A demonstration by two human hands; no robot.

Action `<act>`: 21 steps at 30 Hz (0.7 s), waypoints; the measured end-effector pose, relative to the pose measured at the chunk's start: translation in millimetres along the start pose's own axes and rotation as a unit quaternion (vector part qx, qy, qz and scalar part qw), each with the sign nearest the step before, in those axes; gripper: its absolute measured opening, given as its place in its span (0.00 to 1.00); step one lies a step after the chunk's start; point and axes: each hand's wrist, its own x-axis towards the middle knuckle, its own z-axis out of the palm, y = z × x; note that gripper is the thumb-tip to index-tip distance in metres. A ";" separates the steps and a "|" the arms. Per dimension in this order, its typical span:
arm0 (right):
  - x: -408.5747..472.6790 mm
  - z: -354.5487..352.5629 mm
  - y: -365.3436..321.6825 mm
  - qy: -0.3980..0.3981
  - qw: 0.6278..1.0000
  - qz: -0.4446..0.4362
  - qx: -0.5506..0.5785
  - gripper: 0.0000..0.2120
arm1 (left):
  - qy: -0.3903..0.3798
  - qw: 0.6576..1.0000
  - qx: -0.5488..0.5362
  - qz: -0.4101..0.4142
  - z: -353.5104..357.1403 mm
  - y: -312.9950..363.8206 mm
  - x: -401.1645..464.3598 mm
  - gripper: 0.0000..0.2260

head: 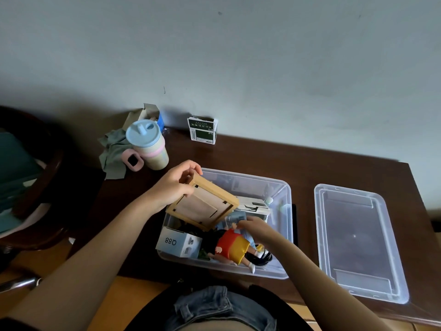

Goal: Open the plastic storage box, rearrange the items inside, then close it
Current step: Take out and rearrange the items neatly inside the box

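the clear storage box (285,187) sits open mid-desk near the front edge, its lid (358,242) lying flat toward the right edge, so this looks like the rearranging step. the left hand (175,185) grips a wooden photo frame (202,203) by its far corner, tilted over the box's left side. the right hand (256,226) reaches inside, fingertips on a bluish packet (232,219) above a red-and-yellow doll (232,246); how firmly it holds i cannot tell. next, probably clear a flat spot, lay the frame in, then fetch the lid.
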 end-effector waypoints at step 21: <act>-6.8 10.7 12.6 -0.018 0.999 -0.031 -0.039 0.05 | 0.011 0.929 0.368 0.019 6.3 7.3 19.0 0.12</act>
